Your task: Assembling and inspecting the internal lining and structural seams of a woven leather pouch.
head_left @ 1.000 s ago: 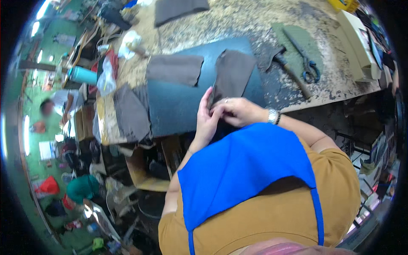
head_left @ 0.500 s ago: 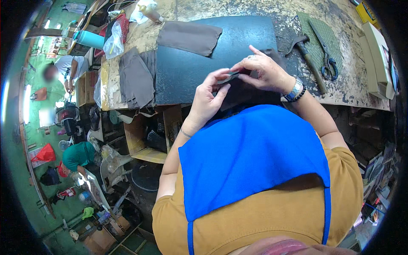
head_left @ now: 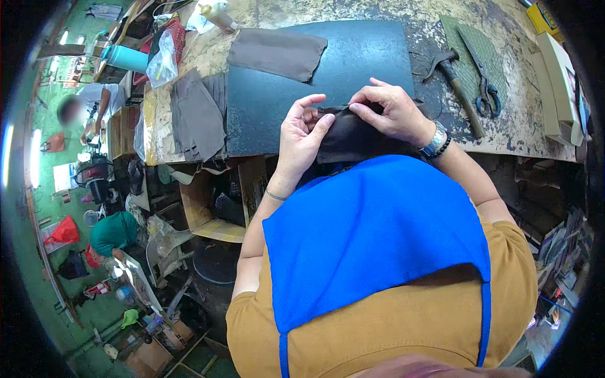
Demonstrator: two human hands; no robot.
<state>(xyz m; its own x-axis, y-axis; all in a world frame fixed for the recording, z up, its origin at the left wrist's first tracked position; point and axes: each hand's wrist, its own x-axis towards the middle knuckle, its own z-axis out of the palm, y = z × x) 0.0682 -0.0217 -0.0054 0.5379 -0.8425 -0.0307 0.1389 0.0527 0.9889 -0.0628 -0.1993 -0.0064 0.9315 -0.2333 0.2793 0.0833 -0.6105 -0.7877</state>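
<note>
A dark piece of fabric or leather (head_left: 353,135) hangs between my hands at the front edge of the worktable. My left hand (head_left: 304,129) pinches its upper left edge between thumb and fingers. At the middle of the same edge, my right hand (head_left: 391,113) grips it with thumb and forefinger. Behind my hands lies a dark blue-black mat (head_left: 271,101), with one flat grey-brown piece (head_left: 277,53) on its far part. A stack of similar grey-brown pieces (head_left: 196,120) rests left of the mat.
Right of the mat lie a hammer (head_left: 463,94) and large scissors (head_left: 484,82), the latter on a green patterned sheet (head_left: 457,38). Pale boxes (head_left: 558,88) stand at the right end. A squeeze bottle (head_left: 217,16) is at the back. Two people (head_left: 113,233) are off to the left.
My left hand has lowered slightly and its fingers have shifted along the edge. The dark piece now shows more of its flat face. My right hand has moved slightly down and right.
</note>
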